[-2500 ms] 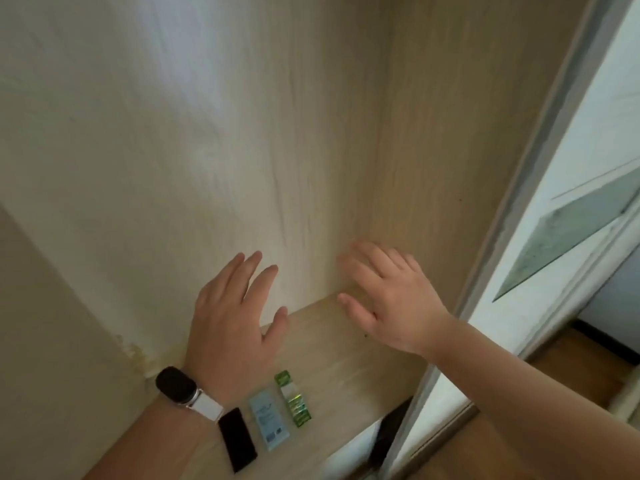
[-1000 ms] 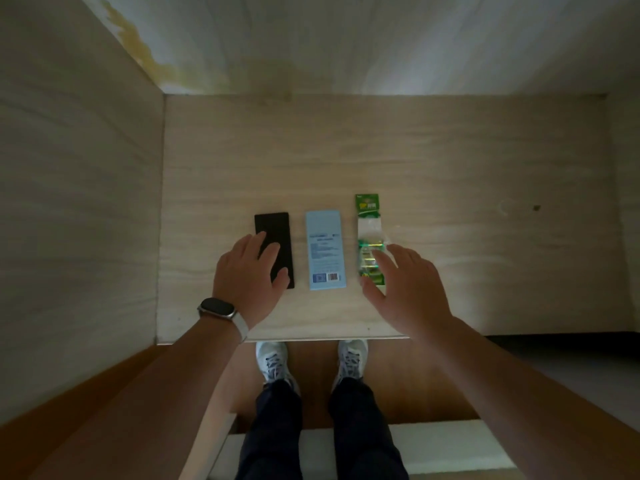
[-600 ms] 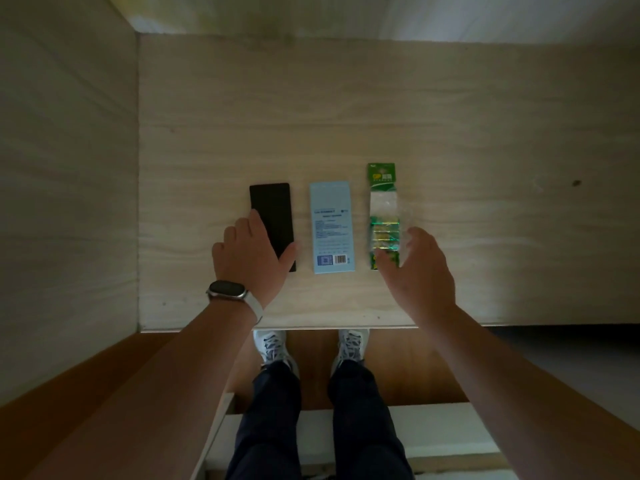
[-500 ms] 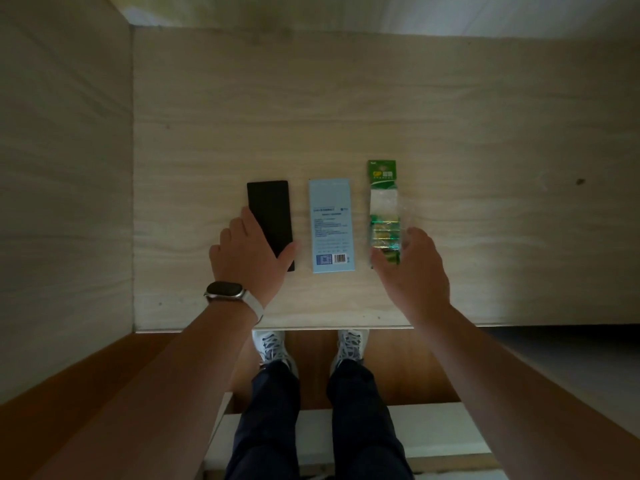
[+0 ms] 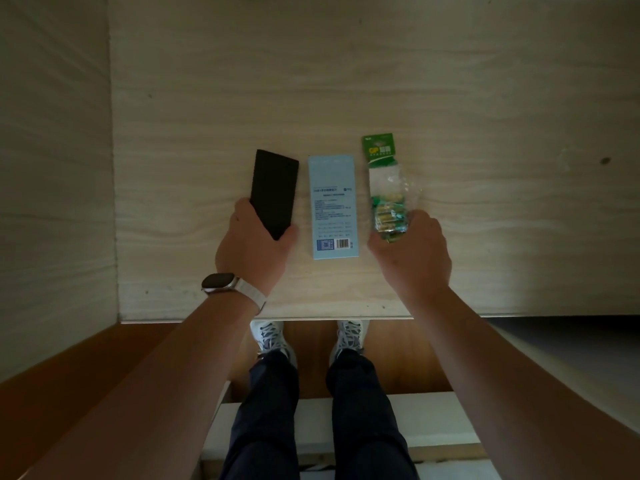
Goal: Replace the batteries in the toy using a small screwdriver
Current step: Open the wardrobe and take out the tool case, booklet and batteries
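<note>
Three items lie in a row on a light wooden shelf. My left hand grips the near end of a flat black rectangular object, which is tilted, its far end leaning right. A pale blue box with printed text and a barcode lies flat in the middle. My right hand pinches the near end of a green battery pack in clear plastic; its near edge is hidden under my fingers. No screwdriver shows outside the packaging.
Wooden walls close the shelf on the left and at the back. The shelf's front edge runs just behind my wrists. Below it are my legs and white shoes on a brown floor, and a white ledge.
The view swung down from the wall to the shelf. My left hand closed on the black object and tilted it; my right hand closed on the battery pack's near end.
</note>
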The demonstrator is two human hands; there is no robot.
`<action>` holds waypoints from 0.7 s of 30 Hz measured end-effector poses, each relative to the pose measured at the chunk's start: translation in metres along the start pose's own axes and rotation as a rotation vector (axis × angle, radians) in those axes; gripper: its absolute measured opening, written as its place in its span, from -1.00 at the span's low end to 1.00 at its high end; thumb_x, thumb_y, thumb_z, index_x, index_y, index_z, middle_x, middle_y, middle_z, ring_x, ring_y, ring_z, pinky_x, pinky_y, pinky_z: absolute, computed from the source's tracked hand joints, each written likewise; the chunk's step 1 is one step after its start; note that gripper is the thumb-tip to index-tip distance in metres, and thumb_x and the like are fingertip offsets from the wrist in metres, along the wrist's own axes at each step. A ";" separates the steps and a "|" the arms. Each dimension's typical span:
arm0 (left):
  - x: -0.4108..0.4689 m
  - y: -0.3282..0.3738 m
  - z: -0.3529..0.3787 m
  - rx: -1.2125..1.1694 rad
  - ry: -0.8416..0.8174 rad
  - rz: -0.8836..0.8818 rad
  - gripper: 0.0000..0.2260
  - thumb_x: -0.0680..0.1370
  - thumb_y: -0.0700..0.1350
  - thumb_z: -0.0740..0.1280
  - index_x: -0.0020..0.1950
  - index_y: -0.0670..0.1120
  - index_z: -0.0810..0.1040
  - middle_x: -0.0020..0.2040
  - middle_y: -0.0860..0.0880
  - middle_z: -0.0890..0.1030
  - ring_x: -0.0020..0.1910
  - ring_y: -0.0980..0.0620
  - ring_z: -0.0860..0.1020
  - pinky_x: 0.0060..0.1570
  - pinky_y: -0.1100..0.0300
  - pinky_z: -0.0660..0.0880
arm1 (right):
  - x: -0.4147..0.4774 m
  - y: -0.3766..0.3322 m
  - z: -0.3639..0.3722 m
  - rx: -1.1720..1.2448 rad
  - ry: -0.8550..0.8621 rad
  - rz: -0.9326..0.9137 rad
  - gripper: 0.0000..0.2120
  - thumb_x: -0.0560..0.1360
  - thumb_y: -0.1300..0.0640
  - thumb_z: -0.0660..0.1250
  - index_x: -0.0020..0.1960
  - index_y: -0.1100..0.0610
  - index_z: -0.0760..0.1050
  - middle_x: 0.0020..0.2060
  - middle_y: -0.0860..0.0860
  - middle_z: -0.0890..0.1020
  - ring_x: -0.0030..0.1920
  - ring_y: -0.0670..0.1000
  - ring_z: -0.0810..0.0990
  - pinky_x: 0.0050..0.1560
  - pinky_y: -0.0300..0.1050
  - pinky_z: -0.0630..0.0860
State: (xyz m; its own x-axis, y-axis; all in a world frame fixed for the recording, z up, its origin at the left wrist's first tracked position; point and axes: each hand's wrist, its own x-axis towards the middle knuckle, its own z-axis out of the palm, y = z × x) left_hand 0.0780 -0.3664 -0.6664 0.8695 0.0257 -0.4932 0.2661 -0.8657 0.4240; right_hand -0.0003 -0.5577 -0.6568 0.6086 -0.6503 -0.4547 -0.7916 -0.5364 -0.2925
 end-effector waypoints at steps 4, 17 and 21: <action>-0.004 -0.001 0.001 -0.061 0.032 -0.028 -0.51 0.51 0.09 0.45 0.26 -0.12 0.34 -0.06 -0.03 0.53 -0.20 -0.10 0.51 -0.24 0.10 0.41 | 0.001 -0.001 0.000 -0.008 0.003 -0.002 -0.47 0.42 -0.17 0.41 0.22 0.13 0.40 -0.01 -0.02 0.40 0.05 0.10 0.52 -0.07 -0.05 0.46; -0.011 -0.008 -0.001 -0.314 0.023 0.037 -0.60 0.55 -0.03 0.45 0.26 -0.18 0.41 -0.13 0.15 0.50 -0.24 0.19 0.52 -0.38 0.44 0.42 | 0.005 0.004 0.001 0.310 -0.128 0.040 -0.55 0.38 0.07 0.51 0.09 0.02 0.29 -0.17 -0.12 0.57 -0.24 -0.14 0.58 -0.40 -0.22 0.38; -0.014 -0.009 -0.001 -0.366 0.017 0.044 -0.61 0.55 -0.08 0.45 0.27 -0.20 0.41 -0.14 0.22 0.45 -0.25 0.32 0.47 -0.39 0.55 0.42 | 0.001 0.008 -0.004 0.342 -0.158 -0.004 -0.71 0.46 0.08 0.45 0.08 0.00 0.39 -0.23 -0.17 0.52 -0.28 -0.22 0.50 -0.39 -0.33 0.33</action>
State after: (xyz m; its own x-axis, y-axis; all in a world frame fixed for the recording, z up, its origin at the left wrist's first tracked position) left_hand 0.0637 -0.3582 -0.6631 0.8894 0.0038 -0.4570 0.3572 -0.6297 0.6899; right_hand -0.0056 -0.5644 -0.6559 0.6167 -0.5431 -0.5698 -0.7780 -0.3104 -0.5462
